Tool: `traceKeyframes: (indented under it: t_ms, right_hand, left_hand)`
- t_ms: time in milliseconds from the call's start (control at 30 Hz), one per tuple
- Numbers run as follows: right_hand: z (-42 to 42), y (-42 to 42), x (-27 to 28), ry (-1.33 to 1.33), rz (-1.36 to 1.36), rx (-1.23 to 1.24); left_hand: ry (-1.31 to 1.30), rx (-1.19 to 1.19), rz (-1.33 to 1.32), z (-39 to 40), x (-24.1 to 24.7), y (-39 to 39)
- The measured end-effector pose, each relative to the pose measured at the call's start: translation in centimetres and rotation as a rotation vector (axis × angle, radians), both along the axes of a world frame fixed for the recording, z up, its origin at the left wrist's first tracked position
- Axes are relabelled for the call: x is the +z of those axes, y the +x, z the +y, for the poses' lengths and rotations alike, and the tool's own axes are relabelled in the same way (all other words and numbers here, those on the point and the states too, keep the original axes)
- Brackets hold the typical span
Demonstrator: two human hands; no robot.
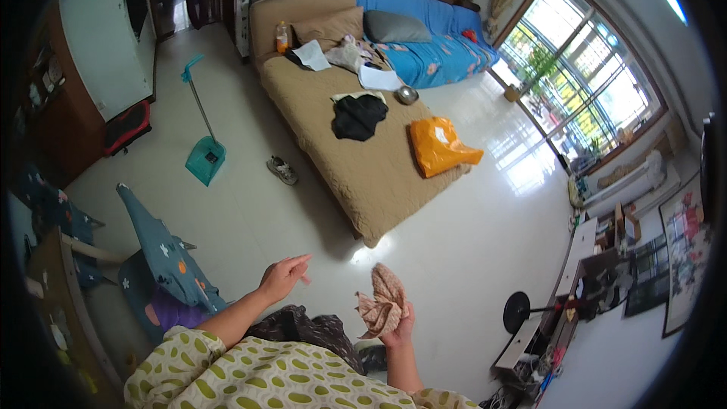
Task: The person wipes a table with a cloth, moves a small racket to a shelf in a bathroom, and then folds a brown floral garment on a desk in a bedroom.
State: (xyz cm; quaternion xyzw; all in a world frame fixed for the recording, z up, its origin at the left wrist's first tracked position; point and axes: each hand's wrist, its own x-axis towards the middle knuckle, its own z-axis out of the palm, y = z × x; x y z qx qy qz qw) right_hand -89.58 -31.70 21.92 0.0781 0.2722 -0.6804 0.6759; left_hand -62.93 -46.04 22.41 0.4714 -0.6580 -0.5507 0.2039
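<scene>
A crumpled brown patterned cloth (381,305) is gripped in my right hand (402,328), held up in front of my body above the pale floor. The cloth covers most of that hand's fingers. My left hand (285,279) is raised to the left of it and holds nothing; its index finger points forward, with the thumb apart below. Ahead of both hands lies the near corner of a sofa chaise with a tan quilted cover (363,193). On the chaise are an orange plastic bag (440,150), a black cloth (359,117) and a metal bowl (406,95).
A teal long-handled dustpan (205,160) and a single shoe (282,170) are on the floor left of the chaise. Fabric-covered chairs (164,261) stand beside a table (68,295) at left. At right are a pedestal fan (517,312) and a low cabinet (576,255).
</scene>
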Motion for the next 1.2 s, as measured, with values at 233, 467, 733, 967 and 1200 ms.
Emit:
traceKeyframes:
  t_ms: [233, 467, 733, 967, 1200]
  right_hand:
    - [-20.1, 5.8, -0.2, 0.006, 0.113, 0.586]
    - [-41.3, 14.3, 1.0, -0.076, -0.092, 1.008]
    - [-59.7, 31.4, 1.6, -0.268, 0.173, 1.418]
    - [-67.2, 50.5, 0.8, -0.443, 0.401, 1.683]
    - [-70.3, 69.9, 0.7, -0.333, 0.518, 1.867]
  left_hand:
    - [0.063, 0.069, 0.604, -12.0, 3.9, 2.6]
    - [0.069, 0.404, 0.493, -25.7, 5.4, 9.7]
    - [-0.278, 1.108, 0.471, -34.9, 5.4, 24.0]
    - [-0.609, 1.292, 0.142, -38.6, 5.7, 38.9]
    - [-0.53, 1.317, -0.372, -39.7, 8.7, 51.3]
